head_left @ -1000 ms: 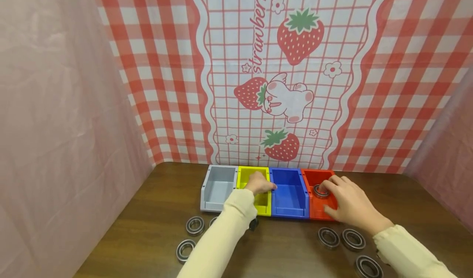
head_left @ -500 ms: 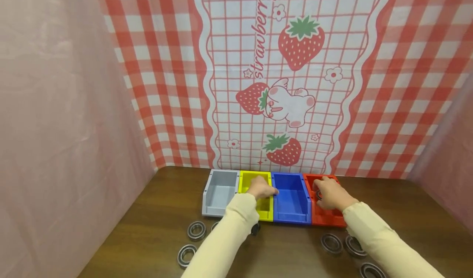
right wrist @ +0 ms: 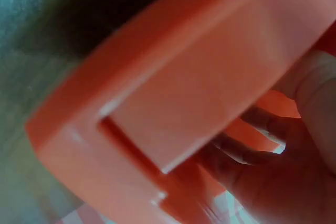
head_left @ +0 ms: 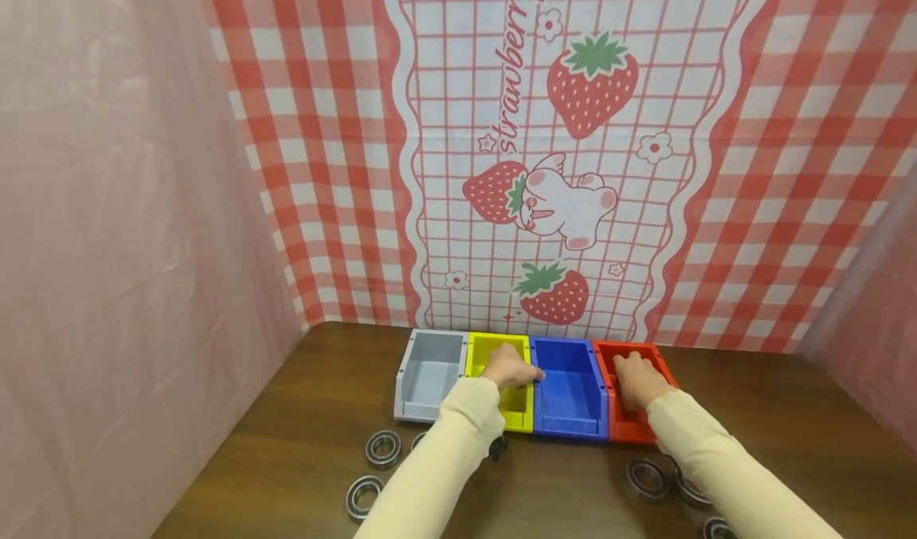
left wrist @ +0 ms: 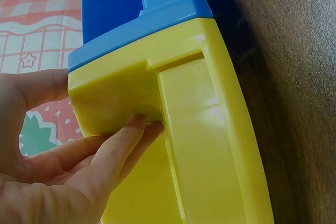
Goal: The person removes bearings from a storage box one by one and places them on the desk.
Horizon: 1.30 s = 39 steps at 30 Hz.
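Observation:
My left hand [head_left: 510, 366] holds the side wall of the yellow bin [left wrist: 210, 145] where it meets the blue bin [head_left: 569, 425]. In the left wrist view the fingers lie inside the yellow bin, with the thumb across the shared wall. My right hand [head_left: 639, 381] reaches down into the red bin [head_left: 630, 432] at the row's right end. In the right wrist view its fingers [right wrist: 231, 153] go behind the bin's front lip, which hides the tips. Whether they hold a ring-shaped bearing there cannot be seen.
A grey bin [head_left: 433, 376] ends the row at the left. Metal bearings lie on the wooden table [head_left: 286, 443]: one [head_left: 383, 449] among those at front left, another [head_left: 648, 478] among those at front right, partly under the right sleeve. A checked strawberry cloth [head_left: 344, 205] hangs behind.
My right hand has moved deeper into the red bin, and the bearing seen there earlier is now hidden behind it. My left hand keeps its place on the yellow bin.

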Available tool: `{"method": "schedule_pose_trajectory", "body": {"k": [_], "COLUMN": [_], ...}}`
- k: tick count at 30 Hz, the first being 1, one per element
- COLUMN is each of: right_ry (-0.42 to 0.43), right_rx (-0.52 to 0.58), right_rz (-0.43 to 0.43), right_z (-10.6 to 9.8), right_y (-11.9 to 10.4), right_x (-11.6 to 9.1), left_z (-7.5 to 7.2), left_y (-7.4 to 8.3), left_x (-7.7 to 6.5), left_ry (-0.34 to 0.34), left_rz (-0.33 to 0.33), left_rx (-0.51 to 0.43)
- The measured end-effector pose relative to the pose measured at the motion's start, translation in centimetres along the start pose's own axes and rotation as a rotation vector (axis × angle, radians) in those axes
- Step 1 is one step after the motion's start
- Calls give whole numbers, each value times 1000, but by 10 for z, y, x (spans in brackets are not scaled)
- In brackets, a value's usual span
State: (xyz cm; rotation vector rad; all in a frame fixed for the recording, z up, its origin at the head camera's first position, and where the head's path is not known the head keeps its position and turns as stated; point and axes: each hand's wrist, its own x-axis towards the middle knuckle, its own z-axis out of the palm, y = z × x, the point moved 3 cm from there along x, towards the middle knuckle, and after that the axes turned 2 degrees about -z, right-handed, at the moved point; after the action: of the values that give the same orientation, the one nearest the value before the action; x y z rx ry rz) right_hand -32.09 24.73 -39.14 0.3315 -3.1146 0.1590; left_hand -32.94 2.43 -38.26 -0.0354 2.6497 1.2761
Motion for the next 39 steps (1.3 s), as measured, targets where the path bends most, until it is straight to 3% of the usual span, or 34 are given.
{"method": "schedule_pose_trajectory", "body": {"k": [7,17,26,39], "right_ry": [12,-36,46,78], "right_rx": [30,44,32,70], "right_rz": [-14,5,-63,-62], "right_z": [5,3,4,1], "right_y": [2,-9,-14,-3], "right_x": [1,-7,-13,-12], "left_z": [-1,1,0,-1], "left_y": [1,-1,1,2], "left_x": [1,0,0,-3], "left_ry": [-9,-10,3,8], "left_rz": [-1,-13,-13,-1], "left_rx": [-8,-11,1,11]}}
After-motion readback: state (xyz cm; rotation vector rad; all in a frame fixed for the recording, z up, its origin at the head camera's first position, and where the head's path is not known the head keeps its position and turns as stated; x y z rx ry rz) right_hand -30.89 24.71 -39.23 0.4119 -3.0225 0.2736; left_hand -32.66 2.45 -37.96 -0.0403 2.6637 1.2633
